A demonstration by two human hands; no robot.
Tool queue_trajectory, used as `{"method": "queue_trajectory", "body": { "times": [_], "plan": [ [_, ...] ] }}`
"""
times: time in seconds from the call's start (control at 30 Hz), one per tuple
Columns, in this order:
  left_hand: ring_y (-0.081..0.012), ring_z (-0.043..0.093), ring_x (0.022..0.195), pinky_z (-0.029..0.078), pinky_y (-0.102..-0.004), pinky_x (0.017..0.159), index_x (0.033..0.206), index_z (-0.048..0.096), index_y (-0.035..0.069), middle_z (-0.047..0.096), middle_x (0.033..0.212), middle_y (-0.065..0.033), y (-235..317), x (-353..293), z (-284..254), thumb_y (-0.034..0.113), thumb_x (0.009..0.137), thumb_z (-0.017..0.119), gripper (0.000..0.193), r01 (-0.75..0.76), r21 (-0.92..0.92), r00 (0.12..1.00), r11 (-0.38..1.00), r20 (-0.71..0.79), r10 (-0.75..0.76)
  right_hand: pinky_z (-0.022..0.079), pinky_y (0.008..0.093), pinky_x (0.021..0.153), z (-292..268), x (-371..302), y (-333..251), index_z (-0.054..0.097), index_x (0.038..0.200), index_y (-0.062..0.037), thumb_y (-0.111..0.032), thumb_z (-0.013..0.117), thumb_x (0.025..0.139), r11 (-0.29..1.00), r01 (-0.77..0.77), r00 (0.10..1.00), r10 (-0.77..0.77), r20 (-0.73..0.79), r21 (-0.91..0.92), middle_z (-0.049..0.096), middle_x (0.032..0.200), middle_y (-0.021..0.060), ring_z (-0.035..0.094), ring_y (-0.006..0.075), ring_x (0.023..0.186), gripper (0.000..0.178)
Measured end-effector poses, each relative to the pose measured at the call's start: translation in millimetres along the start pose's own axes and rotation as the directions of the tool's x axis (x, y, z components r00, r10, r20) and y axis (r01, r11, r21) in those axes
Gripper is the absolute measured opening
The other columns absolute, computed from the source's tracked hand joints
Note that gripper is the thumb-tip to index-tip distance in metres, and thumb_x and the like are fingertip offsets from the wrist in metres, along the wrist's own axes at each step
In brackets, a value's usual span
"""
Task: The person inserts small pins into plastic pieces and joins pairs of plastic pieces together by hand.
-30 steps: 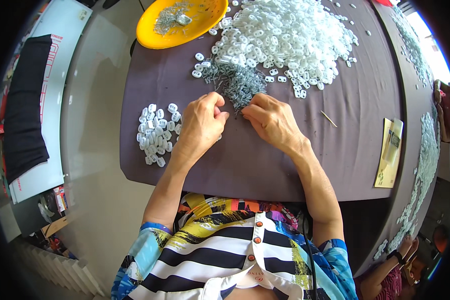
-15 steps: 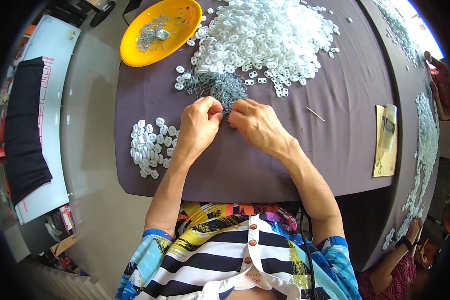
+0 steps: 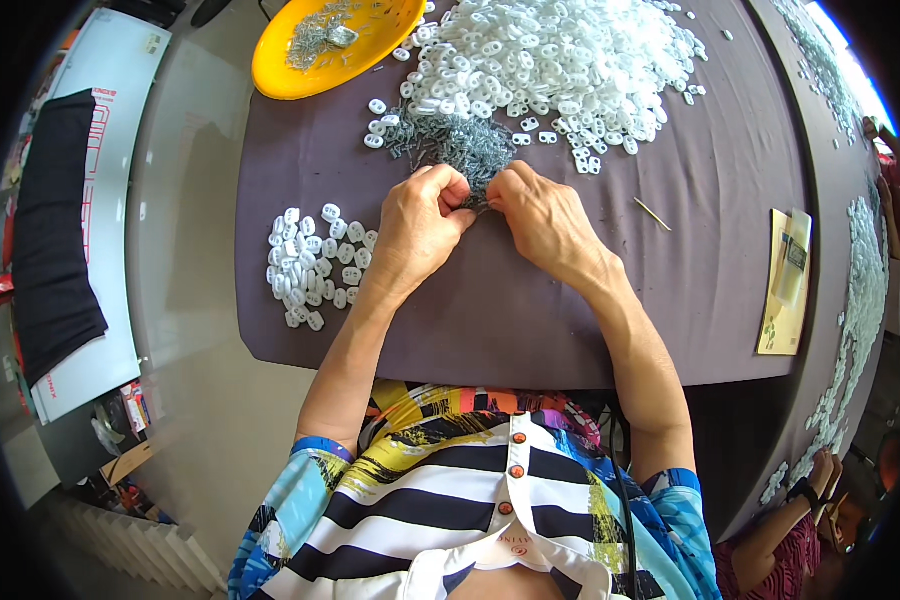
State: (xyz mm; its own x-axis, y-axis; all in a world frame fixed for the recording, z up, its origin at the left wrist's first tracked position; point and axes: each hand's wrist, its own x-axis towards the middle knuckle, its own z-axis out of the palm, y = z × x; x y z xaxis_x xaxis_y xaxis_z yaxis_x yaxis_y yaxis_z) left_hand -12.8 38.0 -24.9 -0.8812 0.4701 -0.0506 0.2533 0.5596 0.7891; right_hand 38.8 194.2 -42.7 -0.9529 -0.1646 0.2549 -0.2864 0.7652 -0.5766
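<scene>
My left hand (image 3: pixel 423 228) is closed in a pinch at the near edge of a heap of small grey metal pieces (image 3: pixel 477 148), which look like short pins or springs. Just across from it, my right hand (image 3: pixel 552 222) has its thumb and fingers pressed together too. Whatever sits between the fingertips is too small and covered to make out. Behind the grey heap spreads a big pile of white oval plastic pieces (image 3: pixel 560 70), each with two holes. Beside my left forearm lies a smaller group of white oval pieces (image 3: pixel 305 265) with dark markings.
A yellow plate (image 3: pixel 270 78) at the far left holds small metal bits. On the brown tablecloth (image 3: pixel 510 320) lies a thin stick (image 3: pixel 653 214). A yellowish card (image 3: pixel 778 330) with a clear packet is at the right. Another person's hands (image 3: pixel 823 475) show at the lower right.
The whole view has shifted, so the table's things sit a little higher and farther right. Both hands stay pinched by the grey heap; the right fingertips have moved slightly farther forward.
</scene>
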Motion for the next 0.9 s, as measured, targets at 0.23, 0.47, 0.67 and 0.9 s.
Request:
{"method": "queue_trajectory", "body": {
  "times": [0.23,0.47,0.67,0.9],
  "plan": [
    [-0.0181,0.059,0.06,0.047,-0.0284,0.057,0.084,0.063,0.003,0.06,0.073,-0.0088,8,-1,7,0.001,0.067,0.066,0.017,-0.099,-0.088,0.992,0.991,-0.092,0.091,0.044,0.0334,0.06,-7,1,2,0.049,0.082,-0.0001,0.0,0.051,0.078,0.95,-0.095,0.993,0.11,-0.036,0.297,0.057,0.072,0.0132,0.057,0.0289,0.067,0.004],
    [-0.0092,0.053,0.055,0.043,-0.023,0.052,0.084,0.062,-0.002,0.059,0.065,-0.0064,9,4,12,0.001,0.075,0.06,0.009,-0.21,-0.041,0.978,0.977,-0.025,0.209,0.044,0.0308,0.06,-11,0,8,0.051,0.083,0.0002,0.0,0.052,0.078,0.924,-0.122,0.988,0.148,-0.043,0.363,0.057,0.071,0.0124,0.056,0.0248,0.064,0.005],
    [-0.0077,0.049,0.049,0.038,-0.0223,0.045,0.076,0.059,-0.002,0.054,0.057,-0.0035,8,2,16,0.008,0.081,0.054,0.012,-0.165,-0.042,0.984,0.985,-0.069,0.162,0.044,0.0246,0.059,-13,4,0,0.055,0.087,-0.001,0.001,0.056,0.076,0.804,-0.274,0.953,0.303,0.033,0.528,0.058,0.072,0.0047,0.055,0.0105,0.066,0.011],
    [-0.0051,0.035,0.036,0.024,-0.0196,0.031,0.064,0.05,0.005,0.041,0.05,0.0014,19,9,11,0.026,0.083,0.051,0.029,0.37,-0.616,0.929,0.696,0.272,-0.252,0.045,0.0193,0.063,-12,4,9,0.056,0.087,-0.004,0.006,0.061,0.073,0.588,-0.2,0.92,0.388,-0.056,0.784,0.057,0.076,-0.0021,0.054,0.004,0.071,0.018]
  ]
}}
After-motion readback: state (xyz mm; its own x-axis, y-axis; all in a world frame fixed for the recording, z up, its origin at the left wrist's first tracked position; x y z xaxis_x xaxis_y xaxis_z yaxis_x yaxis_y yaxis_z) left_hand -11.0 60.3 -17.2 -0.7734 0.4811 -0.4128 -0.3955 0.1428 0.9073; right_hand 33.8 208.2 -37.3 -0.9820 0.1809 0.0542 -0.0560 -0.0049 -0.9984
